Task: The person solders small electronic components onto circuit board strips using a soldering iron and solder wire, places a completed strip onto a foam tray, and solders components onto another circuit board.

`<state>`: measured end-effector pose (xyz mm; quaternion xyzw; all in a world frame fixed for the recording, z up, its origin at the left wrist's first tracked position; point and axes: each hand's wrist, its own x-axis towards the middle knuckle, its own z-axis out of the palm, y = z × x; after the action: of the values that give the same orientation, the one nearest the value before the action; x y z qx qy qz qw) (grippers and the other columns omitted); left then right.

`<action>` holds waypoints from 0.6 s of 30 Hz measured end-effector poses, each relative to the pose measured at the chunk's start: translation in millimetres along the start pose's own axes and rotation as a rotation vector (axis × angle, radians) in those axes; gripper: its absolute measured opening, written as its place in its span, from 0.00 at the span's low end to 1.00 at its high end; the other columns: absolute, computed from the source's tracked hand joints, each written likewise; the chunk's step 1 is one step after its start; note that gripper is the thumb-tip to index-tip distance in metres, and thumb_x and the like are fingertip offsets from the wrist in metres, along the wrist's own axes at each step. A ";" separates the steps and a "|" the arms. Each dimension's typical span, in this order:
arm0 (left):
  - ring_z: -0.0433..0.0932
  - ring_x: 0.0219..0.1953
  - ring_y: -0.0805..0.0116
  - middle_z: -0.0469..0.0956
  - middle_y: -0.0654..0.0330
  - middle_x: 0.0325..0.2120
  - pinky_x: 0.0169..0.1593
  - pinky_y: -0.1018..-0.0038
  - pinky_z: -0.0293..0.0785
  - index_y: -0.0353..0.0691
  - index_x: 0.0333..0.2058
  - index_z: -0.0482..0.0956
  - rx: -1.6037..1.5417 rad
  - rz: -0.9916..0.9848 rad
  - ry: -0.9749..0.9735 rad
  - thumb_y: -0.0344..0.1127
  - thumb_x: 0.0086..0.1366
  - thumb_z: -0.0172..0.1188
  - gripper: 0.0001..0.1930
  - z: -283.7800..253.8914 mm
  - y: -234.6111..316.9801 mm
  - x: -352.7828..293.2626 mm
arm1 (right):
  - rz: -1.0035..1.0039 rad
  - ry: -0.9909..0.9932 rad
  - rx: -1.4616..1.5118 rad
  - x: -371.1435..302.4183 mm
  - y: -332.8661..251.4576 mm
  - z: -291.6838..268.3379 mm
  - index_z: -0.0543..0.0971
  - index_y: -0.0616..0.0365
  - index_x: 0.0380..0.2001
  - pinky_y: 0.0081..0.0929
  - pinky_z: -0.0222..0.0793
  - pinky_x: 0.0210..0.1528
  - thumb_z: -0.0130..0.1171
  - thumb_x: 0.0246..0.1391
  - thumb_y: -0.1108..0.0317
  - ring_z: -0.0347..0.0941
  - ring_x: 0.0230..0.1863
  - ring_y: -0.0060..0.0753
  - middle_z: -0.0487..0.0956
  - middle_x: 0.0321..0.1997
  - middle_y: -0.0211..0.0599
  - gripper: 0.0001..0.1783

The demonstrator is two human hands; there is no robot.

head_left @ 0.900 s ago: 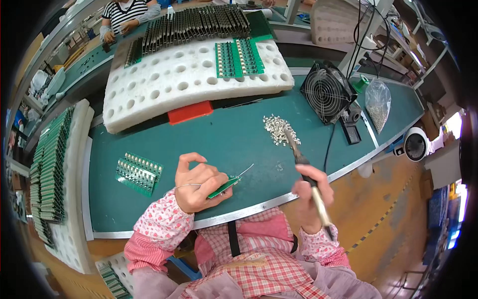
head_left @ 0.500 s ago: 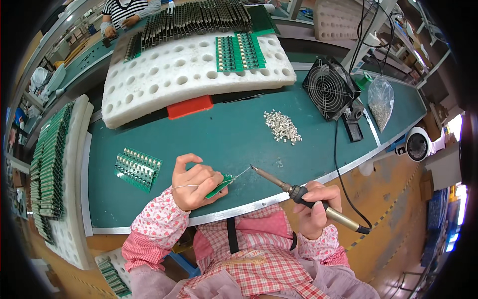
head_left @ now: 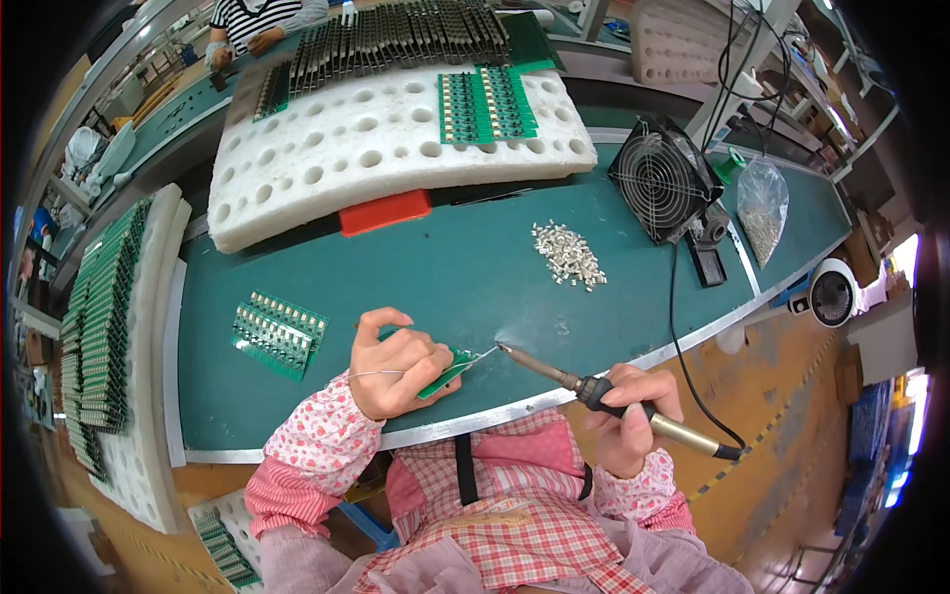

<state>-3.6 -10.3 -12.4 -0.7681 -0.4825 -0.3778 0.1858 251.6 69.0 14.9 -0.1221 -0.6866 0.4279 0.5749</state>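
My left hand (head_left: 396, 368) is closed around a small green circuit board (head_left: 447, 378) near the front edge of the bench. A thin strand of solder wire (head_left: 481, 356) runs through the same fingers and sticks out to the right. My right hand (head_left: 633, 411) grips a soldering iron (head_left: 594, 391) by its dark handle, the tip pointing left. The tip touches or nearly touches the wire's end, and a faint wisp of smoke shows there. My fingers hide part of the board. Left of my hands, green circuit boards (head_left: 279, 335) with rows of pale parts lie on the bench.
A pile of small silvery parts (head_left: 568, 254) lies beyond the iron. A caged fan (head_left: 657, 183) and a bag of parts (head_left: 761, 213) stand right. White foam blocks (head_left: 327, 188) hold boards at the back and left, near a red tray (head_left: 385, 212). Another person's hand (head_left: 265, 40) shows far off.
The iron's tip now sits slightly lower, at the wire's end, and a faint wisp of smoke has appeared. Both hands keep their hold; the whole view has shifted slightly.
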 end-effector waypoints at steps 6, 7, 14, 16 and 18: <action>0.78 0.27 0.72 0.78 0.67 0.24 0.45 0.65 0.68 0.41 0.29 0.77 0.009 0.131 -0.044 0.32 0.46 0.71 0.13 2.5 4.0 -5.1 | 0.223 0.175 0.005 11.4 0.3 -4.9 0.72 0.63 0.27 0.16 0.53 0.14 0.48 0.59 0.68 0.57 0.12 0.13 0.69 0.16 0.30 0.10; 0.78 0.27 0.72 0.78 0.66 0.24 0.45 0.65 0.69 0.40 0.29 0.77 0.010 0.184 -0.019 0.30 0.47 0.69 0.10 4.3 5.1 -4.9 | 0.266 0.127 0.019 15.4 0.0 -6.5 0.72 0.63 0.27 0.16 0.54 0.14 0.48 0.59 0.69 0.58 0.12 0.13 0.69 0.16 0.30 0.09; 0.78 0.27 0.71 0.78 0.62 0.24 0.45 0.68 0.70 0.38 0.23 0.77 -0.011 0.318 0.006 0.27 0.45 0.63 0.05 14.3 10.7 -4.8 | 0.362 -0.147 0.009 30.0 0.2 -15.3 0.74 0.64 0.25 0.20 0.57 0.18 0.53 0.53 0.70 0.63 0.14 0.17 0.73 0.17 0.32 0.08; 0.78 0.27 0.71 0.78 0.62 0.23 0.44 0.68 0.70 0.38 0.23 0.77 -0.018 0.319 -0.002 0.27 0.44 0.63 0.05 14.8 11.6 -4.5 | 0.319 -0.245 -0.025 33.7 -0.8 -12.2 0.76 0.64 0.23 0.21 0.59 0.19 0.55 0.50 0.70 0.66 0.15 0.20 0.74 0.16 0.32 0.07; 0.78 0.27 0.71 0.78 0.62 0.23 0.44 0.68 0.70 0.38 0.23 0.77 -0.026 0.322 -0.009 0.26 0.43 0.63 0.05 15.7 12.4 -5.2 | 0.298 -0.280 -0.032 36.3 0.4 -9.2 0.76 0.63 0.22 0.21 0.61 0.20 0.56 0.49 0.71 0.67 0.16 0.21 0.75 0.17 0.32 0.07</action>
<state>12.4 -9.1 -25.5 -0.8394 -0.3493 -0.3459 0.2320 248.5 97.3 39.3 -0.1709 -0.7410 0.5099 0.4022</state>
